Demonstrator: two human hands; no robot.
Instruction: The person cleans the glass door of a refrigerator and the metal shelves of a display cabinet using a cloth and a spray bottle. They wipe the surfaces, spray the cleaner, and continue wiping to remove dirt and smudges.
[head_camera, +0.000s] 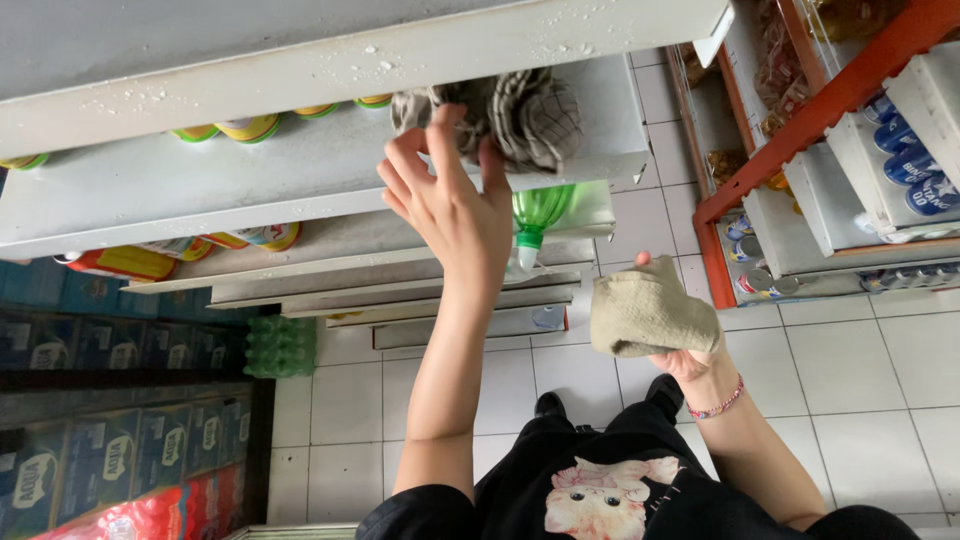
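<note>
My left hand (452, 200) reaches up to a grey metal shelf (300, 170) and grips a crumpled grey checked cloth (520, 115) lying on its right end. My right hand (690, 355), with a beaded bracelet at the wrist, hangs lower and holds a folded beige cloth (648, 312) in front of my body. A green plastic bottle (535, 225) pokes out from the shelf below, just right of my left wrist.
Cans with green and yellow rims (250, 127) line the shelf's back. More shelves step down beneath. Stacked blue boxes (110, 450) and a green bottle pack (280, 347) stand at left. An orange-framed rack (830, 150) with canned drinks is at right. White tile floor below.
</note>
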